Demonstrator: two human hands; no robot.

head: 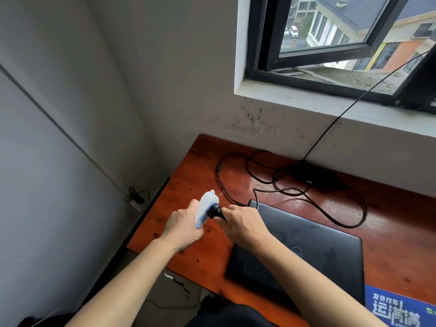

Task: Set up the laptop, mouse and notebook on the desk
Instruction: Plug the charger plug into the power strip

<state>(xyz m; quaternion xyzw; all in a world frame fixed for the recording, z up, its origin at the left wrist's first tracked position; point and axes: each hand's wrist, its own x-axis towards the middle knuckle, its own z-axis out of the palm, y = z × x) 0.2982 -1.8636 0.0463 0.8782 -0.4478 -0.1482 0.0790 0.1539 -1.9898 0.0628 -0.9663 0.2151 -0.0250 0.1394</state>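
Bench (389,232): reddish wood, below a window (330,43).
Laptop (306,251): closed, flat on the bench.
Left hand (182,228): curled round a white socket block (207,208).
Right hand (240,223): gripping a black plug (215,211) against the block.

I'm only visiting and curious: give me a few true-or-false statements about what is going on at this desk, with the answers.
1. The laptop lies closed on the desk. True.
2. The left hand holds a black mouse. False: it grips a white power strip.
3. The right hand grips a black plug that meets the white power strip. True.
4. The window is shut. False: its pane stands swung open.
5. No cables lie on the desk. False: a black cable loops behind the laptop, near a power brick.
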